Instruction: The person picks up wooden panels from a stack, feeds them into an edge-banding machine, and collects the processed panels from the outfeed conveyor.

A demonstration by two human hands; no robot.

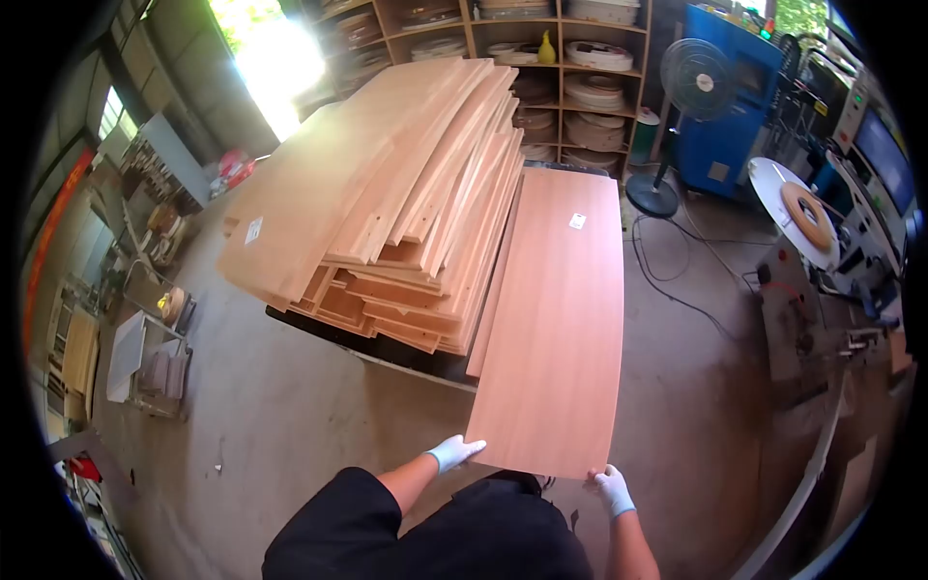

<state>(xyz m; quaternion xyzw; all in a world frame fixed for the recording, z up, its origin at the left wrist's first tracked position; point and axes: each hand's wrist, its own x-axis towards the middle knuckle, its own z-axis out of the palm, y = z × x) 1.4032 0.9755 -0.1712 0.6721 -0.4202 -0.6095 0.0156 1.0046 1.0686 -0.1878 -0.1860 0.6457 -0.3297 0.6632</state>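
A long reddish-brown wooden board (pixel 551 319) with a small white label near its far end extends away from me. My left hand (pixel 454 451), in a pale glove, grips its near left corner, thumb on top. At the near right corner my right hand (pixel 610 488), also gloved, is closed on the edge. The board's far end lies over the dark pallet or cart (pixel 590 170). Just left of it, a tall uneven stack of wooden boards (pixel 387 164) rests on the same support, with another white label on its top board.
Shelves (pixel 472 39) holding coiled rolls stand behind the stack. A pedestal fan (pixel 698 79) and a blue machine (pixel 732 106) are at the back right, with cables (pixel 677 295) on the floor. Right is a machine with a round disc (pixel 773 193); left, a loaded cart (pixel 145 358).
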